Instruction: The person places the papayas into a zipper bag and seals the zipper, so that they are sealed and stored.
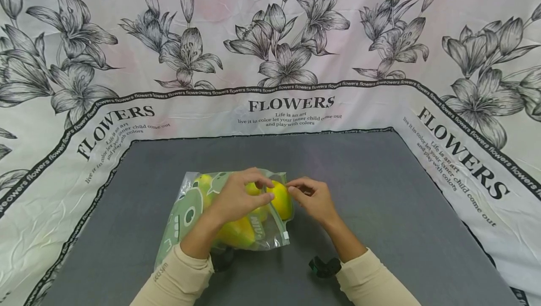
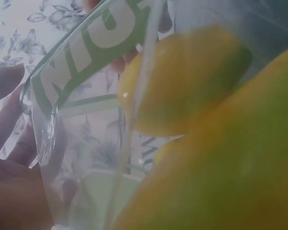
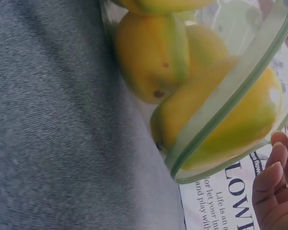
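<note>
A clear zip bag (image 1: 186, 212) with a green cartoon print lies on the grey surface, holding several yellow-green mangoes (image 3: 151, 52). Its mouth faces right and stands apart, the green rim (image 3: 225, 108) lifted. One mango (image 1: 281, 200) sits right at the mouth. Above the bag, my left hand (image 1: 241, 195) pinches the upper lip between thumb and fingers; its wrist view shows the hand (image 2: 14, 158) at the bag's edge. On the far right corner of the mouth, thumb and fingers of my right hand (image 1: 314, 198) pinch the rim; the exact contact is small.
A white slider (image 1: 286, 235) sits at the near end of the zip. Grey cloth (image 1: 380, 193) covers the table. White flower-printed cloth (image 1: 291, 118) rises behind and at both sides. A black wrist camera (image 1: 324, 267) hangs under the right wrist.
</note>
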The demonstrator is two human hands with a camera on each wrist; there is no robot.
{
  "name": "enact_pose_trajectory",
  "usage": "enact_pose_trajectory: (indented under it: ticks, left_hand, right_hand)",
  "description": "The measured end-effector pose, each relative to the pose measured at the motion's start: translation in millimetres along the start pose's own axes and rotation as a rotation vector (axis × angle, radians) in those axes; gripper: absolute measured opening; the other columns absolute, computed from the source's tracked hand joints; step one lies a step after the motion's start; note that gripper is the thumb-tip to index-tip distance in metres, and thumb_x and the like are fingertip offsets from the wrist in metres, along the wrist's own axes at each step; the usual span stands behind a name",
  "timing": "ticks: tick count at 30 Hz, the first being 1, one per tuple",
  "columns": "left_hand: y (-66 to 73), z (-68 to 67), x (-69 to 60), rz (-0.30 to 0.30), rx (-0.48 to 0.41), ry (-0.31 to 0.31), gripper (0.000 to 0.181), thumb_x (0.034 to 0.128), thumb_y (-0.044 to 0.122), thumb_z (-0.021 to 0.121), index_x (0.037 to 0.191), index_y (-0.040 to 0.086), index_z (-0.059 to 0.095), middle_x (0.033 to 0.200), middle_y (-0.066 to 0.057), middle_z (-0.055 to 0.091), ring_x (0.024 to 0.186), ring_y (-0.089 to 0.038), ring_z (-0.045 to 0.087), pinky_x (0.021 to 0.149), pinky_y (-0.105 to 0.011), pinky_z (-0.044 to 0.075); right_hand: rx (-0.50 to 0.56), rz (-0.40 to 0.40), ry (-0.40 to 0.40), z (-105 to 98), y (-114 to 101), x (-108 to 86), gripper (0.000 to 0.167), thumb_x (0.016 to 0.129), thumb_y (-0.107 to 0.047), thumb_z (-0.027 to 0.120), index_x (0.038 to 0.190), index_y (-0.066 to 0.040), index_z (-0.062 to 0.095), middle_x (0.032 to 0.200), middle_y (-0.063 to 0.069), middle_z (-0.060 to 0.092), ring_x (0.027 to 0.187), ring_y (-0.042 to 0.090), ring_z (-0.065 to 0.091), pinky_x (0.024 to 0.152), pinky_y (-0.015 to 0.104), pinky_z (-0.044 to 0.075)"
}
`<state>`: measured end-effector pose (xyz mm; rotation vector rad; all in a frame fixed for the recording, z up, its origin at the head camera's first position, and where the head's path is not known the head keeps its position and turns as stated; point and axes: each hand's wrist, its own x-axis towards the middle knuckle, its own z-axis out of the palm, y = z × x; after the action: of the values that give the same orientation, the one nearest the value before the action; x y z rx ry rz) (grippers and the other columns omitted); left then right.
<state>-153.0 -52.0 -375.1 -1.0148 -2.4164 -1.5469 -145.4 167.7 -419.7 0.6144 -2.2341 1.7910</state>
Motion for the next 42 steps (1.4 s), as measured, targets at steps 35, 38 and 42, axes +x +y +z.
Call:
enact_pose_trajectory:
  ticks: [35,38,42]
  left_hand:
    - [-6.3,23.1,-5.0,-0.027,0.127,-0.069,0.016,0.0804,0.013,0.078,0.094,0.007,0.074,0.084,0.004,0.059,0.08,-0.023,0.056,0.083,-0.051,0.026]
    - [-7.6,24.8,-5.9,-0.017,0.124,-0.071,0.015,0.0804,0.012,0.078,0.094,0.007,0.073,0.085,0.001,0.061,0.08,-0.023,0.057,0.084,-0.052,0.027]
    - [-8.7,28.2,-7.3,-0.011,0.113,-0.075,0.015,0.0802,0.011,0.077,0.094,0.007,0.074,0.085,0.001,0.061,0.081,-0.023,0.057,0.084,-0.051,0.026]
  right_hand:
    - [-0.215,0.286,0.027,7,54,-9.7,0.023,0.093,-0.03,0.067,0.105,-0.011,0.071,0.076,0.003,0.066,0.06,0.023,0.059,0.055,0.034,0.049]
    - [-0.288,0.336,0.014,9,53,-9.4,0.026,0.094,-0.039,0.063,0.102,-0.015,0.07,0.063,0.002,0.061,0.052,0.02,0.055,0.049,0.033,0.045]
    - [-0.315,0.426,0.001,11,52,-9.9,0.03,0.094,-0.045,0.06,0.096,-0.016,0.066,0.054,0.001,0.058,0.046,0.019,0.055,0.046,0.034,0.045]
